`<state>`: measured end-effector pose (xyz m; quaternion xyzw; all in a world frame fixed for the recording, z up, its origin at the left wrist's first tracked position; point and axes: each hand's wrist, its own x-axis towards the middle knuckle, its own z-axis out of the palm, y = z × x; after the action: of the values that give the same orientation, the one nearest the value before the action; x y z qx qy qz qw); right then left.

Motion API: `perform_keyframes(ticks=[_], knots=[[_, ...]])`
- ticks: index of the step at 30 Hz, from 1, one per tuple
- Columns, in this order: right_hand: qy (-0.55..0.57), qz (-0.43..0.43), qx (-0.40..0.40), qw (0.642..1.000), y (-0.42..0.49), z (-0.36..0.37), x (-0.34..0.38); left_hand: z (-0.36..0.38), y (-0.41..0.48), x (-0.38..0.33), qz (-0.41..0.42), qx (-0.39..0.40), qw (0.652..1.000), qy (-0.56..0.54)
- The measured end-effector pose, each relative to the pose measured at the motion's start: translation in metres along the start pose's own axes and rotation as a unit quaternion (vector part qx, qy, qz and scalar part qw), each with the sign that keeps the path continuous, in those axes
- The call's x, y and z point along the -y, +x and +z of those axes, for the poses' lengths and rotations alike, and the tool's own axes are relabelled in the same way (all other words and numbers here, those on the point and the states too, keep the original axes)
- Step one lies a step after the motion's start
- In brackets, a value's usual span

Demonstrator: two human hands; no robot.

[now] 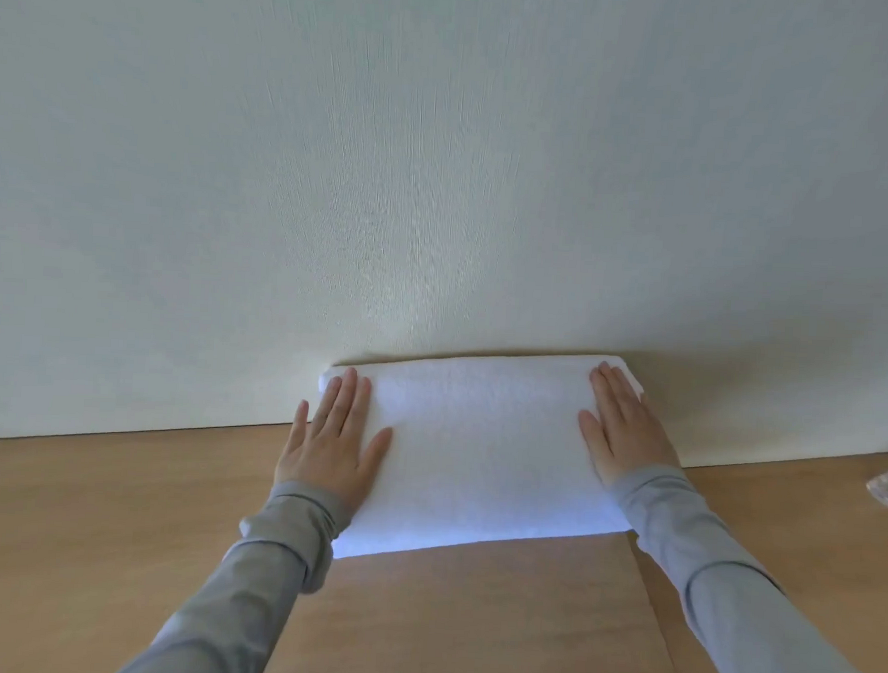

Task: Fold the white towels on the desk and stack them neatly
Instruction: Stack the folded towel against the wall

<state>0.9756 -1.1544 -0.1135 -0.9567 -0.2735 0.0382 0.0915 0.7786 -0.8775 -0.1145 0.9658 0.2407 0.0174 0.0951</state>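
The left hand lies flat with straight fingers on the folded white towel's left end; the right hand presses flat on its right end. The towel sits centre frame on the wooden desk, against the pale wall. Grey sleeves cover both arms.

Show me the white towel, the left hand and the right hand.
white towel [477, 456], head view, middle of its top.
left hand [330, 448], head view, back of the hand.
right hand [624, 438], head view, back of the hand.
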Motion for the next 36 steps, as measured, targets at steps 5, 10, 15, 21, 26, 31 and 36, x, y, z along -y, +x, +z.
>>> perform_keyframes(ticks=[5,10,15,21,26,31,36], knots=[[-0.036,0.018,0.019,0.999,0.004,-0.006,0.008,-0.005,0.004,-0.004,-0.001,0.017,1.000,-0.007],[-0.027,0.032,-0.005,0.999,-0.003,-0.027,0.038,-0.030,0.000,-0.005,0.021,0.021,0.999,0.014],[0.083,-0.039,-0.022,0.996,-0.016,-0.049,0.114,-0.080,-0.014,0.012,0.021,-0.019,1.000,0.000],[0.149,-0.120,-0.055,0.980,-0.030,-0.088,0.240,-0.161,-0.057,0.085,-0.046,-0.078,0.996,-0.020],[0.159,-0.229,-0.085,0.956,-0.058,-0.109,0.368,-0.228,-0.134,0.203,-0.142,-0.127,0.982,-0.005],[0.161,-0.327,-0.075,0.928,-0.107,-0.100,0.512,-0.273,-0.228,0.322,-0.220,-0.168,0.961,-0.012],[0.173,-0.412,-0.075,0.891,-0.180,-0.084,0.670,-0.301,-0.344,0.435,-0.281,-0.211,0.936,-0.018]])
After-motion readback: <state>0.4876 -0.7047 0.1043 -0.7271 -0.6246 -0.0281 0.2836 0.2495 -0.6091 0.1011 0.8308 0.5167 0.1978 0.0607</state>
